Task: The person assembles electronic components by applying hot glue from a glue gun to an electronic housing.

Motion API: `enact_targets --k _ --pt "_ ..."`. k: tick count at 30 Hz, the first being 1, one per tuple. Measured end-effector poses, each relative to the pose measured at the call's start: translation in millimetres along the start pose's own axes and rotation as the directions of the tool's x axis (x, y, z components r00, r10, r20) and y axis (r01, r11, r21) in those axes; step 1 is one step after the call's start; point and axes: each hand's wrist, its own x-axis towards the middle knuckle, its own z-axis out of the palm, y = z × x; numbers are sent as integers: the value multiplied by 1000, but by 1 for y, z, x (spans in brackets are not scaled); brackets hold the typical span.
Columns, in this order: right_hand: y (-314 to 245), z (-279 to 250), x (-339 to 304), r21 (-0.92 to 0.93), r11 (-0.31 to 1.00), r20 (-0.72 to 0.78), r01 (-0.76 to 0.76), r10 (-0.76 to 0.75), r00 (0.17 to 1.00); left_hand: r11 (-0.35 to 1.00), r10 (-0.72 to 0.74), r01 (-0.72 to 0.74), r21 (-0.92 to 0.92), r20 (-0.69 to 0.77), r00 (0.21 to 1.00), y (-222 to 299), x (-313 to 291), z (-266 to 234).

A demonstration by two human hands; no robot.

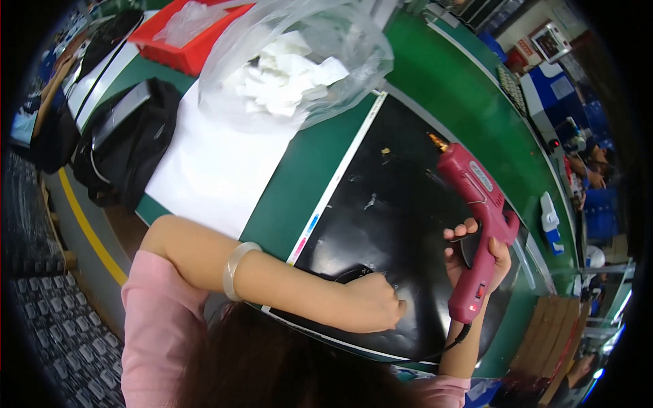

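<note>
A dark red hot glue gun (pixel 475 224) is in my right hand (pixel 500 264), over the right part of a black mat (pixel 371 204). Its metal nozzle points up and away, toward the far left, and its cable hangs from the handle's lower end. The thumb and fingers close around the grip. My left hand (pixel 373 302) is a fist low over the near part of the mat; what it may hold is hidden. Close beside that fist lies a dark, curved thing with small white marks (pixel 357 273), partly covered by it.
White sheets (pixel 218 163) lie left of the mat. Beyond them stand a clear plastic bag of white pieces (pixel 292 75) and a red bin (pixel 170 41). A black bag (pixel 129 136) sits at the left table edge. Cardboard (pixel 547 333) stands at right; people work farther right.
</note>
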Motion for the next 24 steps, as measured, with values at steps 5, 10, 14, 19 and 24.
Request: enact_targets --k 5,10,14,19,24 --pt "-10 7 -10 -201 979 -81 -36 20 997 999 -48 49 -18 54 997 -1 4 -3" --pt "-26 -11 -39 -264 960 -129 -91 59 990 993 -64 56 104 79 995 6 10 -5" --pt "-35 -29 -58 -267 964 -134 9 -47 990 978 -23 14 206 37 999 0 7 -1" --pt "-36 -65 -80 -229 948 -124 222 -255 959 971 -64 47 236 64 996 -4 5 1" --pt "-37 -85 -97 -86 931 -176 355 -365 914 988 -73 53 147 139 988 -2 7 -8"
